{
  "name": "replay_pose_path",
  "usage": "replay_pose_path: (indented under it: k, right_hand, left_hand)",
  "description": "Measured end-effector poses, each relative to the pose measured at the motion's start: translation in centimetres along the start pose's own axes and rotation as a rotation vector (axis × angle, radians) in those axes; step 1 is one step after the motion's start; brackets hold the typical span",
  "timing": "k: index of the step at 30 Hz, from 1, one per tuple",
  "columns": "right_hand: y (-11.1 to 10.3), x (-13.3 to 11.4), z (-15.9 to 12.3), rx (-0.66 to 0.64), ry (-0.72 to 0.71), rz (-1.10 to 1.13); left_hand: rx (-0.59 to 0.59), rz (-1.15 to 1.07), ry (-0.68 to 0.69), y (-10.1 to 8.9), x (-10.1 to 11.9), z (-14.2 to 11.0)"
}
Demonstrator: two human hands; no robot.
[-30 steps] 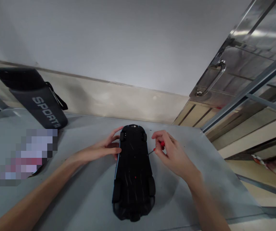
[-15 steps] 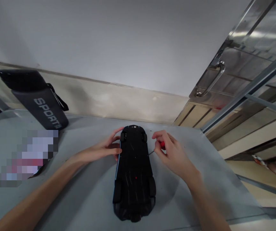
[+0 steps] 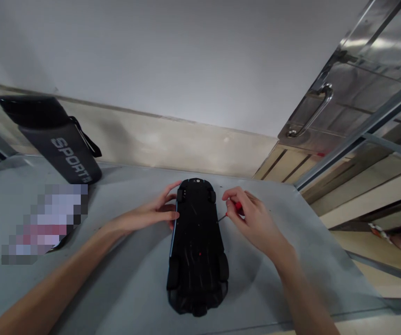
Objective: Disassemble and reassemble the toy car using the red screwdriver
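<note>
Toy car (image 3: 199,237) hides its roof; red screwdriver (image 3: 238,206) shows partly, tip indistinct.

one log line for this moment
left hand: on toy car, underside up | right hand: holding screwdriver, tip at car's edge | bottle: on table

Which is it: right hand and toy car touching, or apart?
Apart: the head view shows tabletop between the right hand and the toy car.

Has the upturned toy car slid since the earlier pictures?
No, none that shows: the toy car keeps its place against the bottle. Both shift slightly together in the picture, which looks like camera movement.
</note>
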State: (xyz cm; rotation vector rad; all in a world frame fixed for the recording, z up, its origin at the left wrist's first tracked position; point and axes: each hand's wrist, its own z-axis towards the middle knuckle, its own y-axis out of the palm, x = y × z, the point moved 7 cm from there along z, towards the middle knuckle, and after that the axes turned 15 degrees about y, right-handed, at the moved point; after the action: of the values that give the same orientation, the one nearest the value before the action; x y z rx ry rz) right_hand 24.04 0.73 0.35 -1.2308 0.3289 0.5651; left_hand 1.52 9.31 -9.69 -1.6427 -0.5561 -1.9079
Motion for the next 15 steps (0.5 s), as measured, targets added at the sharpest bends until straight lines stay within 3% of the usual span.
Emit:
replay_pose_path:
  k: [15]
  right_hand:
    - [-0.3,-0.19,-0.05,0.001,-0.004,-0.008]
  left_hand:
    - [0.008,0.009,-0.008,-0.06,-0.14,0.18]
